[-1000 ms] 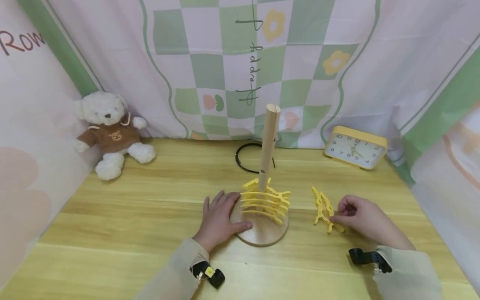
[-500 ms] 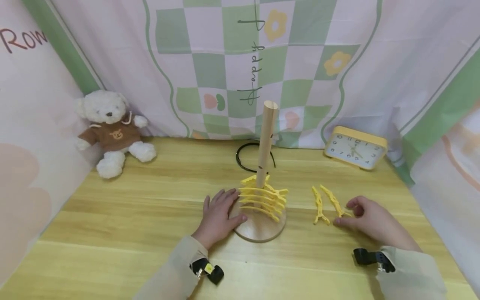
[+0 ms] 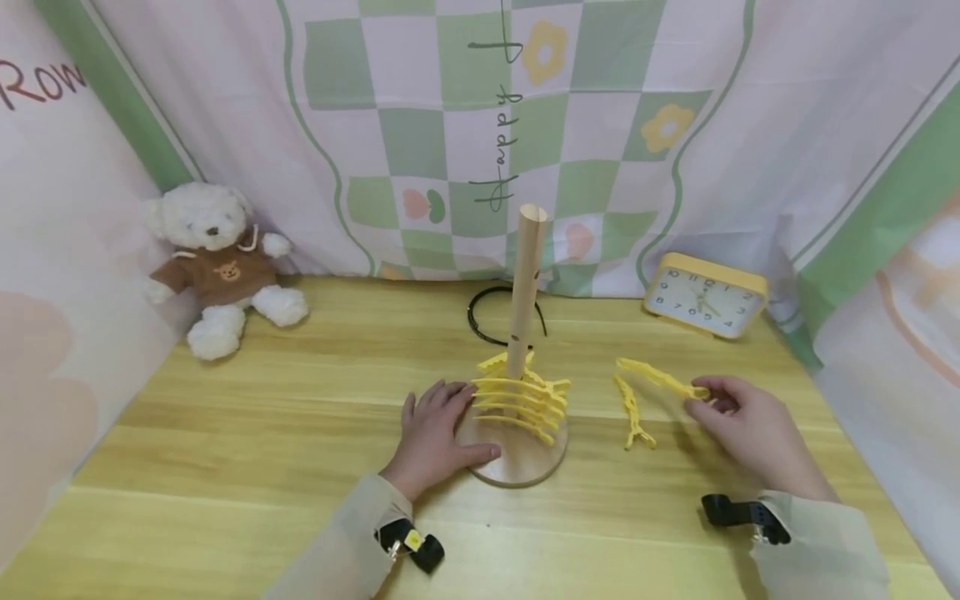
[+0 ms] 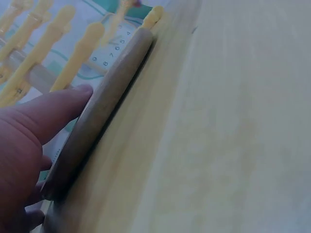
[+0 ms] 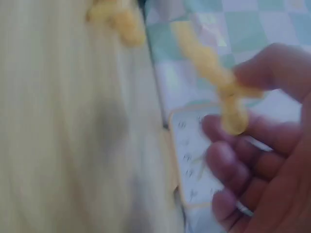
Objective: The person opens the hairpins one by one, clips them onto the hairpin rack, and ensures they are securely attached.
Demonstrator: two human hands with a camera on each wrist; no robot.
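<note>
My left hand [image 3: 435, 437] rests against the round base [image 3: 517, 467] of a wooden stand, fingers spread along its left side. In the left wrist view, the thumb [image 4: 63, 109] touches the base's upper face. Several yellow alligator hair clips [image 3: 521, 402] sit stacked around the foot of the upright post [image 3: 523, 283]. To the right, my right hand [image 3: 757, 429] pinches one yellow hair clip [image 3: 660, 377] near its forked end between thumb and fingers; the clip is raised and points left. Another hair clip [image 3: 632, 412] lies on the table between stand and hand.
Behind the post, a thin black hoop [image 3: 474, 321] lies on the wooden table [image 3: 247, 467]. At the back right stands a yellow clock [image 3: 708, 293]. A white teddy bear [image 3: 225, 267] in a brown top sits at the back left. A printed curtain [image 3: 420, 142] hangs behind.
My right hand has drawn one hair clip away from the other, lifted it and turned it to point left. My left hand has stayed at the base.
</note>
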